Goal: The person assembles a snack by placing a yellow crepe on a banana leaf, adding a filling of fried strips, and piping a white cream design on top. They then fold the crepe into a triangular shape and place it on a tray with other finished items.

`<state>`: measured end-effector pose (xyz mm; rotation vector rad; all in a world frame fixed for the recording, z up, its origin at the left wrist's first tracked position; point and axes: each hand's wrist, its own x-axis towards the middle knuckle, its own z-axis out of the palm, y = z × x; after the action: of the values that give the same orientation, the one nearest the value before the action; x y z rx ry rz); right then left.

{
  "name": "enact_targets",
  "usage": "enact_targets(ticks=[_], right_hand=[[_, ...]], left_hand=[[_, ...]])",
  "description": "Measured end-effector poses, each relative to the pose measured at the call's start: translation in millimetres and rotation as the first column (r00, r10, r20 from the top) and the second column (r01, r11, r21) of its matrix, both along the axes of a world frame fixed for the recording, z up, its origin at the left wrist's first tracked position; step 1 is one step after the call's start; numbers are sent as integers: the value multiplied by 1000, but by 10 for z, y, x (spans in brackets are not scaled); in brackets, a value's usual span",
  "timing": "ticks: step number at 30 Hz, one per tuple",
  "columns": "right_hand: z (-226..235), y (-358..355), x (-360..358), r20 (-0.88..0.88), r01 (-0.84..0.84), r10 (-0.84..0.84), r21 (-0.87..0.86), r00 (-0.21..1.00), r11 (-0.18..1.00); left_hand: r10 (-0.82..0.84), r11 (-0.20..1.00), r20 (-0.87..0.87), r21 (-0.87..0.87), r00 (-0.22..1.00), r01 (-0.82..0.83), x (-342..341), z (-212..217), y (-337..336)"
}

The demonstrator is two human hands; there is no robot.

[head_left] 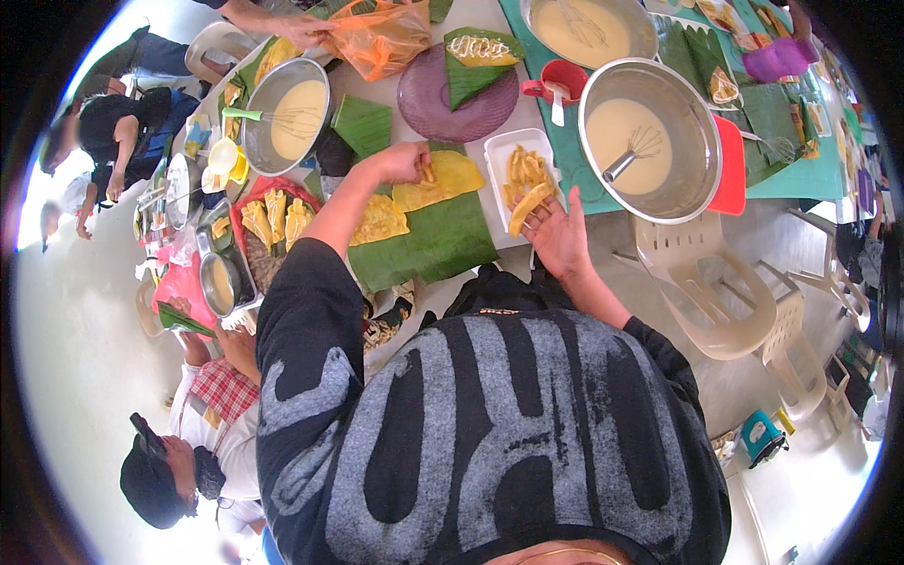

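Yellow crepe (459, 177) lies flat on a banana leaf (438, 250), just L of the white foam tray (492, 160). L hand (403, 163) is over the crepe, fingers closed in a pinch on a short yellow-brown strip (428, 174). R hand (557, 235) is at the tray's near edge: palm mostly open, thumb well off, fingers against a longer yellow-brown piece (532, 202); can't tell if they bear its wt. More strips are piled in the tray.

2nd crepe (381, 222), lumpy on top, is further L of the tray, same leaf. Purple glass plate (419, 104) is beyond the tray & a bit L, w/ a leaf-wrapped, white-drizzled item (482, 49) on it. Lg steel bowl (702, 169) is R of the tray, pale batter + whisk (633, 155) inside. Red cup (568, 73) is beyond the tray, slightly R. Orange plastic bag (381, 42) is far side, L of the tray; a co-worker's hand (303, 33) is at it.
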<state>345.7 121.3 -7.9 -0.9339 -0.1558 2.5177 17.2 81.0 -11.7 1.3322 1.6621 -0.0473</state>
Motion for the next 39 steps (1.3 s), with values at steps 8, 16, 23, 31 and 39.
enact_targets(ticks=[8,16,23,31,39], right_hand=[[-4,-16,-44,-8,-36,36,23,999,999],[19,-37,-77,6,-33,33,37,999,999],[29,-52,-105,-7,-47,47,49,999,998],[10,-28,-116,-2,-33,33,33,999,999],[32,-43,-160,-36,-49,51,54,998,997]], left_hand=[[-7,996,-91,92,996,15,-14,-29,-25],[80,965,-111,257,991,-49,-8,-112,-109],[270,873,35,412,962,-260,-36,-94,-225],[572,809,-280,345,771,-475,359,124,-581],[758,636,-272,511,592,-579,686,-277,-817]])
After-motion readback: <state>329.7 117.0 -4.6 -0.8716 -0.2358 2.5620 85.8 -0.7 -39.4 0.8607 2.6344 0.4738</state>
